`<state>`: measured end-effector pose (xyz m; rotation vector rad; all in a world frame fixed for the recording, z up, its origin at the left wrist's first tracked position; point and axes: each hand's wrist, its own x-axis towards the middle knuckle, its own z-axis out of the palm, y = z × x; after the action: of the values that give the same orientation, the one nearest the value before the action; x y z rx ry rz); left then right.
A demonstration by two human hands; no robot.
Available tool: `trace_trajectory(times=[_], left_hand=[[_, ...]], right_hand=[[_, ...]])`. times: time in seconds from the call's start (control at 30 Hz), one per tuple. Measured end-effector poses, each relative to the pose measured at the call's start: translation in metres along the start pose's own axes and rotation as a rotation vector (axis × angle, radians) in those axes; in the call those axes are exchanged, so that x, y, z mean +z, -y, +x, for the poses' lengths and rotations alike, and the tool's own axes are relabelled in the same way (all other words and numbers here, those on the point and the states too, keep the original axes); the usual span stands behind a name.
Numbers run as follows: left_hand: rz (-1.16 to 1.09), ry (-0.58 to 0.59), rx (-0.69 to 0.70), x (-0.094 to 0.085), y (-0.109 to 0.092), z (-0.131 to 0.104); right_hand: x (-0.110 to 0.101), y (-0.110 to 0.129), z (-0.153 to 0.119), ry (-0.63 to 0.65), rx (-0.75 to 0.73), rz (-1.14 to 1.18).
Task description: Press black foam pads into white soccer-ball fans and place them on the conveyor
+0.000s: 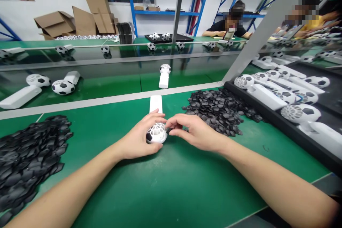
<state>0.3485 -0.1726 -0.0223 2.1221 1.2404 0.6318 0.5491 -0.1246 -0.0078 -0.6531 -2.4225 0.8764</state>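
Left hand (144, 133) clamped on a soccer-ball piece (157, 133), mid-frame
Right hand (191, 130), fingers bent, at its right side; black pieces (217, 110) heap right of centre.

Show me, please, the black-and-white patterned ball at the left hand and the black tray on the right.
Black-and-white patterned ball (157, 135): head view, middle of its visible side.
Black tray (275, 123): head view, on its near left wall.
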Motion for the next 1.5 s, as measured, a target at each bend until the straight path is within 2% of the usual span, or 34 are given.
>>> trace_trajectory(times=[0.2,0.37,0.63,0.83,0.97,1.13,1.3,1.5], left_hand=[[-0.003,-0.087,-0.098,0.007,0.0,-0.001],[-0.01,-0.126,-0.125,0.01,-0.001,0.0],[-0.029,-0.076,-0.108,0.004,-0.002,0.001],[-0.029,-0.089,-0.095,0.006,-0.002,0.002],[-0.027,-0.096,-0.092,0.007,-0.003,0.002],[-0.034,-0.104,-0.07,0.007,-0.003,0.0],[-0.04,-0.08,-0.076,0.007,-0.003,0.0],[-0.035,-0.064,-0.077,0.006,-0.003,0.001]], right_hand=[[0.003,0.0,-0.003,-0.064,-0.159,-0.062],[0.006,0.001,-0.004,-0.023,-0.176,-0.113],[0.006,0.0,-0.002,-0.054,-0.053,-0.056],[0.008,0.006,-0.005,-0.065,-0.052,0.019],[0.01,0.006,-0.006,-0.058,0.033,0.07],[0.017,0.003,-0.004,-0.053,-0.014,0.107],[0.021,0.002,-0.002,-0.103,0.03,0.187],[0.019,0.002,-0.003,-0.068,0.026,0.138]])
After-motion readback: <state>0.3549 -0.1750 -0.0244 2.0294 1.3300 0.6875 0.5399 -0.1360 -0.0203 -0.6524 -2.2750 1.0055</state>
